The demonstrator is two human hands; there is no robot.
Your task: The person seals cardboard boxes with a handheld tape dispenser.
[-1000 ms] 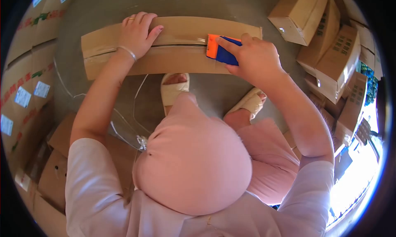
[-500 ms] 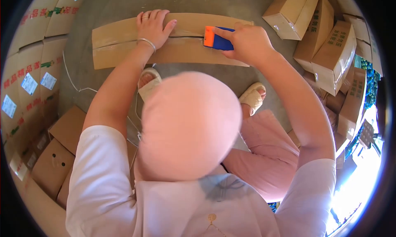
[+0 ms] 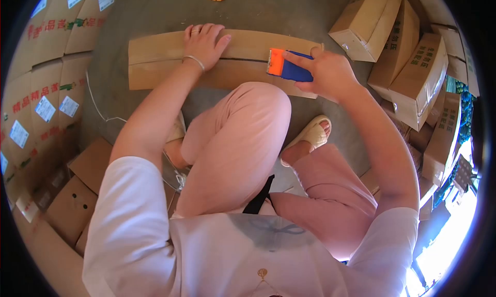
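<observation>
My left hand lies flat on the top of a long, narrow cardboard box, fingers stretched out near its far edge. A dark lengthwise seam runs along the middle of the top. Wrapped around an orange and blue tape dispenser, my right hand has it over the right half of the box. The dispenser's orange toothed end points left, at the seam. Part of the dispenser's blue body is hidden under my fingers.
Long cardboard boxes lie piled at the right. Printed, labelled cartons are stacked at the left, with an open carton below them. A white cord runs over the floor. My bent knee rises near the box.
The view has shifted, so the box and both hands appear lower and further right. My bent knee fills less of the view. The dispenser keeps about the same place over the box.
</observation>
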